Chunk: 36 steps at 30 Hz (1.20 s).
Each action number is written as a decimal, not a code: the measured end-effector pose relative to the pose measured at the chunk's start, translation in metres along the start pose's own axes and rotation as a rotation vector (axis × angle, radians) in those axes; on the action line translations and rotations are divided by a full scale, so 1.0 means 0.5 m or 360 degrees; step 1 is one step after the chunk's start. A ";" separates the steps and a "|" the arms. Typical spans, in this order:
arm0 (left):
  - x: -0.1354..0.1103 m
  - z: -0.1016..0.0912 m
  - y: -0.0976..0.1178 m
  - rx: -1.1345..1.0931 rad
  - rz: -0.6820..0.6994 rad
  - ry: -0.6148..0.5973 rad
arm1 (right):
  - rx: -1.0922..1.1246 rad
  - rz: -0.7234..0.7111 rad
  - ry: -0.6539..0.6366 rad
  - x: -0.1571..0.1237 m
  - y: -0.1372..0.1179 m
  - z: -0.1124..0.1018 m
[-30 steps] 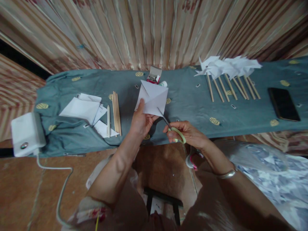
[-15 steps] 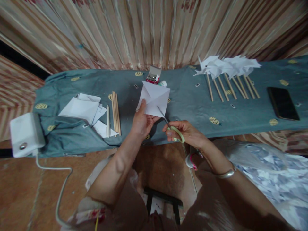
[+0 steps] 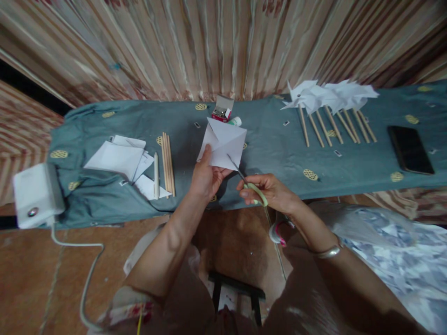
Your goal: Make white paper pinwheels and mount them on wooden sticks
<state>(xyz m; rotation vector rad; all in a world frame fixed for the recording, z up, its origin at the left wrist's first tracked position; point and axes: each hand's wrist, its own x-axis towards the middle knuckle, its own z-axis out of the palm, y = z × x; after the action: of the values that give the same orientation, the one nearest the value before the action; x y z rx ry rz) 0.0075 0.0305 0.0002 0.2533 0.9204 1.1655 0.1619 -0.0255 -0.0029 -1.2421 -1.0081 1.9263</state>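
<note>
My left hand pinches the lower left edge of a creased white paper square, holding it up over the blue-grey cloth. My right hand is closed on green-handled scissors. Their blades reach up and left into the paper's lower edge. Both hands hover above the near edge of the cloth-covered board.
Loose white paper sheets and bare wooden sticks lie at left. Several finished paper pinwheels on sticks lie at right, beside a black phone. A small box of pins sits behind the paper. A white device with cable rests far left.
The paper square has turned and risen slightly in my left hand, and the scissor blades have moved a little further into its lower edge. Nothing else has moved.
</note>
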 end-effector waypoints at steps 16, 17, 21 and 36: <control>-0.003 -0.009 -0.015 0.0023 0.0030 -0.0073 | -0.0134 -0.0066 0.0031 0.000 0.010 -0.005; -0.003 -0.010 -0.017 0.0031 0.0030 -0.0082 | -0.0134 -0.0075 0.0035 0.000 0.011 -0.006; -0.002 -0.013 -0.021 0.0043 0.0007 -0.0111 | -0.0113 -0.0083 0.0030 0.002 0.015 -0.008; 0.002 -0.019 -0.026 0.0037 0.0040 -0.0154 | -0.0047 -0.0075 0.0080 0.005 0.010 -0.003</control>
<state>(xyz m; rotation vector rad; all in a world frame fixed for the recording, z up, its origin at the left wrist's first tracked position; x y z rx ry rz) 0.0097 0.0234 -0.0142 0.3380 0.8482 1.1561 0.1619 -0.0257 -0.0087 -1.2659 -1.0346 1.8414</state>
